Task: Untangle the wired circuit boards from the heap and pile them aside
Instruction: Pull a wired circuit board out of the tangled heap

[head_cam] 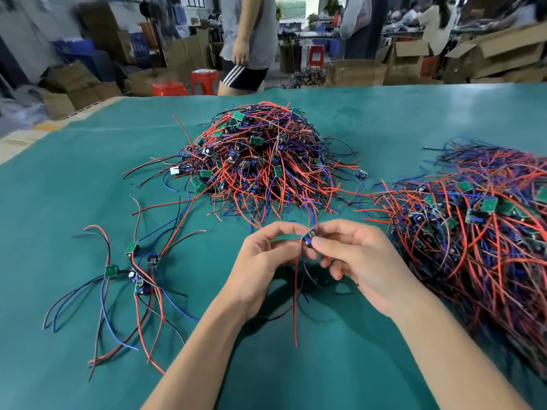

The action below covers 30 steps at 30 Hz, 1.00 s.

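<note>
A big tangled heap (pixel 260 164) of small green circuit boards with red, blue and black wires lies at the table's middle. My left hand (pixel 263 261) and my right hand (pixel 352 255) meet just in front of it, both pinching one small circuit board (pixel 307 238) held above the table. Its red and black wires (pixel 296 297) hang down between my hands. To the left, several separated boards (pixel 136 270) lie spread out with their wires loose.
A second large mass of wired boards (pixel 479 235) covers the right side of the green table (pixel 296 374). A person in shorts (pixel 248 45) stands past the far edge, among red stools (pixel 204 81) and cardboard boxes (pixel 408 63).
</note>
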Tool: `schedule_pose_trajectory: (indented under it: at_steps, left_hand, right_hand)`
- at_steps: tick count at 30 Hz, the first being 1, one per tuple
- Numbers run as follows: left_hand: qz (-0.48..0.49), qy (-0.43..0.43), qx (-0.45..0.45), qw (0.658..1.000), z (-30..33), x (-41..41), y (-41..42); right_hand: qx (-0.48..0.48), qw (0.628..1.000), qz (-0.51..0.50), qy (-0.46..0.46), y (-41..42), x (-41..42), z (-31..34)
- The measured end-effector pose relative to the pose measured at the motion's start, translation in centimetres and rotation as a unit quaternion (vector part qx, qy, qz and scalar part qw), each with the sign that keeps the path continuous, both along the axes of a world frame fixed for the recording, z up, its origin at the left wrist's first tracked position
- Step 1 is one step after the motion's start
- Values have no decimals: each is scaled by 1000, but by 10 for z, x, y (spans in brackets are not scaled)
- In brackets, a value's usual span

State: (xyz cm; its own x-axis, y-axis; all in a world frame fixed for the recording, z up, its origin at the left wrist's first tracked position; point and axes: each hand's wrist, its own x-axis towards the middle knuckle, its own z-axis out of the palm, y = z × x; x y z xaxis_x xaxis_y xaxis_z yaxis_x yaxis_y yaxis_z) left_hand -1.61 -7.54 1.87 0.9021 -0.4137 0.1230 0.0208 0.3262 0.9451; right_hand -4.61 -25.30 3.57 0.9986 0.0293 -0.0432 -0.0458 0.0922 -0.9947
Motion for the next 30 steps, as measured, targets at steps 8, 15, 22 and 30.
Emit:
schedule_pose_trajectory:
  at_steps: [8,15,22,30]
  left_hand:
    - [-24,-27,31,999,-6,2,1]
    - [-58,-32,39,997,-4,1,2]
    - [-51,-51,82,994,-7,2,0]
    - [-63,-61,88,992,-5,0,-1]
  right_hand:
    - [-7,998,-53,-37,3,2,-4]
    - [47,999,-4,-5,2,1,-1]
    - [-125,976,-122,-130,-9,4,0]
    - [3,923,-356,-147,-49,8,9]
